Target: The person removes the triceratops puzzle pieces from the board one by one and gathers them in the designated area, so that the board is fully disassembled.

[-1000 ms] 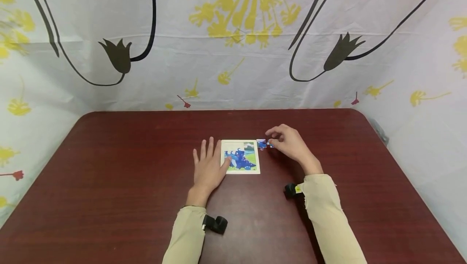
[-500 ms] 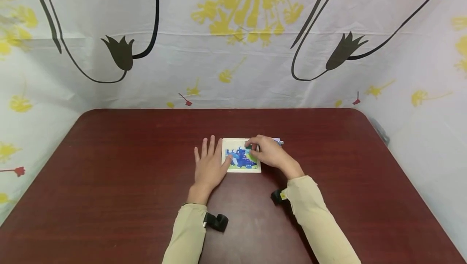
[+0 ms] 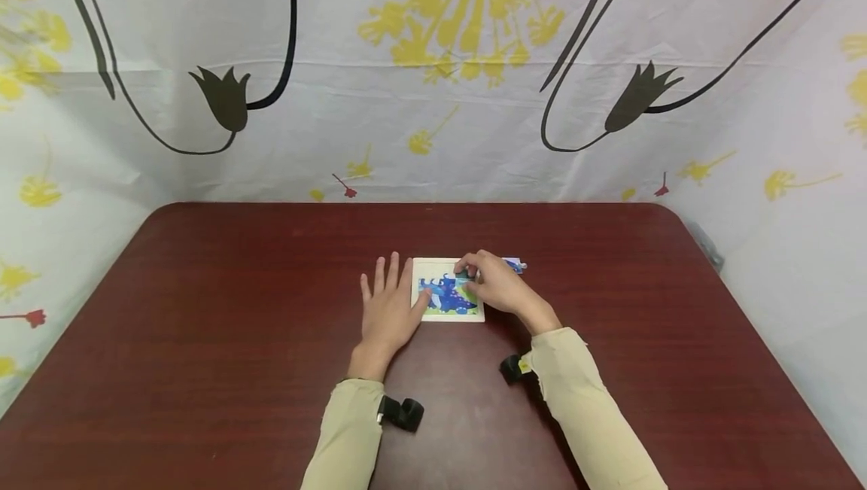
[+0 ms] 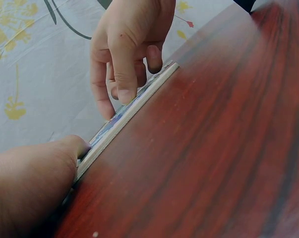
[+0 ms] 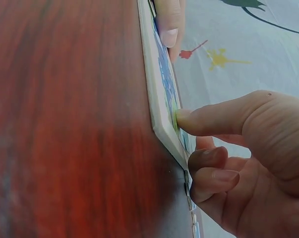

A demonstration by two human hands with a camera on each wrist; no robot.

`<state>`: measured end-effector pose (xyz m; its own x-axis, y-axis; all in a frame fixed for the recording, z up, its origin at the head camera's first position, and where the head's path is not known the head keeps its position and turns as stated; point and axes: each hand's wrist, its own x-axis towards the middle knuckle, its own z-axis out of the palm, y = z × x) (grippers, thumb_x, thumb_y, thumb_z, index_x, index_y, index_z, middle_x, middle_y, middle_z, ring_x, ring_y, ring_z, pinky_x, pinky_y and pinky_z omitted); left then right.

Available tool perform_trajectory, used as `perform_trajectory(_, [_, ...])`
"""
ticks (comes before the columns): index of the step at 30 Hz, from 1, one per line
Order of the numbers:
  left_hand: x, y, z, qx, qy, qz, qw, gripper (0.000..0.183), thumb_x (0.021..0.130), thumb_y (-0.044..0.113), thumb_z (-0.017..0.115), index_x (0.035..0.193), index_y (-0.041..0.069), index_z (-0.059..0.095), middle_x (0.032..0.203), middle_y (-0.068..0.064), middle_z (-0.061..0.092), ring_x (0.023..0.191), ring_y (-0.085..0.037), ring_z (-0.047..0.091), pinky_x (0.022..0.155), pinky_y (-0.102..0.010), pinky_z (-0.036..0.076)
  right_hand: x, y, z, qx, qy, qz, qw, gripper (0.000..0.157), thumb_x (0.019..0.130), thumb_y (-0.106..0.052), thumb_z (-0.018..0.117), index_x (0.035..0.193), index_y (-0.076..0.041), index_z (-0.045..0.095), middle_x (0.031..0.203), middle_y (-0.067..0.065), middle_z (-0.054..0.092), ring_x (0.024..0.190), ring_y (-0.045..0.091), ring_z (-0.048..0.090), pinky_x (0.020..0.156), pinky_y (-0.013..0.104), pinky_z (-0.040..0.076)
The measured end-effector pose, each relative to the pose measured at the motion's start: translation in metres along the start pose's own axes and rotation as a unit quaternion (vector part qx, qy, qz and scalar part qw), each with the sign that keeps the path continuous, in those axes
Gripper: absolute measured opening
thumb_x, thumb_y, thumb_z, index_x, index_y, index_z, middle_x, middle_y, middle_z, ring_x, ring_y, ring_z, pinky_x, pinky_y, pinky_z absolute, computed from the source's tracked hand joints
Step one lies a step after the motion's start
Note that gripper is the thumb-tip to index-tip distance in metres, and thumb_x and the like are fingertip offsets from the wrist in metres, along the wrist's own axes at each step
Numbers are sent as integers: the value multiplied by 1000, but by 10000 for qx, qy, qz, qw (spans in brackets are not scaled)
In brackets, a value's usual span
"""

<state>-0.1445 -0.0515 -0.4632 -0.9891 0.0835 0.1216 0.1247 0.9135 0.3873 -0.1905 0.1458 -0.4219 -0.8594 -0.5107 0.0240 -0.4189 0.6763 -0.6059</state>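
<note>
A square jigsaw puzzle [image 3: 443,294] with a blue dinosaur picture lies in a cream tray frame [image 3: 448,318] on the table. My left hand [image 3: 387,315] lies palm down with spread fingers along its left side, thumb over the frame's edge. At the upper right corner, my right hand [image 3: 501,285] has its thumb and index finger on either side of a dark green and blue puzzle piece [image 3: 463,275], pinching it against the tray. Its other fingers curl, as the right wrist view shows. Loose blue puzzle pieces [image 3: 516,264] lie just right of the frame, partly hidden behind the right hand.
The reddish-brown table [image 3: 257,339] extends on all sides. A white cloth with flower prints [image 3: 433,136] hangs behind its far edge. Black camera mounts [image 3: 404,414] sit at both wrists.
My right hand has moved left from the loose pieces to the puzzle's upper right corner, then stayed there over the last half second. My left hand has stayed in place.
</note>
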Motion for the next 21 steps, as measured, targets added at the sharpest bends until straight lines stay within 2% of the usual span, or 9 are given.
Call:
perform_trajectory(6, [-1, -1, -1, 22, -51, -32, 10000, 70, 92, 49, 45, 148, 11, 26, 153, -12, 15, 140, -31, 4, 107, -56, 1, 0, -2, 0, -116, 78, -1, 9999, 20, 84, -1, 64, 103, -6, 64, 88, 9, 50, 68, 17, 44, 62, 31, 40])
perform_trajectory(14, [-2, -1, 1, 10, -27, -25, 10000, 70, 92, 49, 46, 148, 11, 27, 153, -12, 16, 140, -31, 4, 107, -56, 0, -3, -3, 2, -190, 205, 109, 9996, 20, 85, -3, 63, 103, -11, 65, 109, 13, 39, 60, 13, 47, 56, 30, 41])
perform_trajectory(21, [-2, -1, 1, 38, -1, -19, 10000, 70, 92, 49, 45, 147, 11, 28, 153, -12, 16, 140, -31, 4, 107, -56, 1, -3, -6, 1, -161, 182, 20, 9997, 19, 84, -1, 62, 100, -11, 64, 110, 12, 44, 59, 13, 48, 56, 30, 42])
